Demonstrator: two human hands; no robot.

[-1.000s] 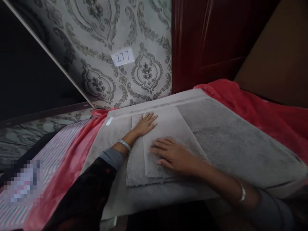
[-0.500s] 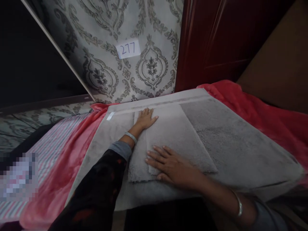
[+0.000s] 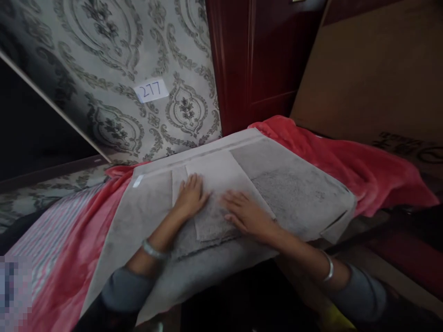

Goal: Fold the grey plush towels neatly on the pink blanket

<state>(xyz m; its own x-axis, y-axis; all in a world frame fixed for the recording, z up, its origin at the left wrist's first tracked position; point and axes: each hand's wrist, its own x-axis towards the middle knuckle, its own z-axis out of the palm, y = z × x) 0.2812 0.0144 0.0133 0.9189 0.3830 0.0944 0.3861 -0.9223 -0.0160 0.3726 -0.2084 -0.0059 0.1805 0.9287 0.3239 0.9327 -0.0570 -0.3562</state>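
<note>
A folded grey plush cloth (image 3: 221,170) lies in layers on a larger grey fabric (image 3: 290,184) spread over a bed-like surface. My left hand (image 3: 190,196) rests flat on the upper left part of the folded cloth, fingers apart. Flat on its right side is my right hand (image 3: 247,212), somewhat blurred, with fingers spread and pointing left. Neither hand grips anything. A small white tag (image 3: 137,181) shows near the upper left corner of the larger fabric.
Red blankets (image 3: 346,157) stick out on both sides of the grey fabric. Behind stand a patterned wall with a paper marked 277 (image 3: 151,91), a dark red door (image 3: 270,60) and a large cardboard panel (image 3: 374,78). A dark screen (image 3: 34,120) is at left.
The view has shifted right. My left hand has moved down the folded cloth toward me, and my right hand has moved up it, away from its near edge. Both stay open.
</note>
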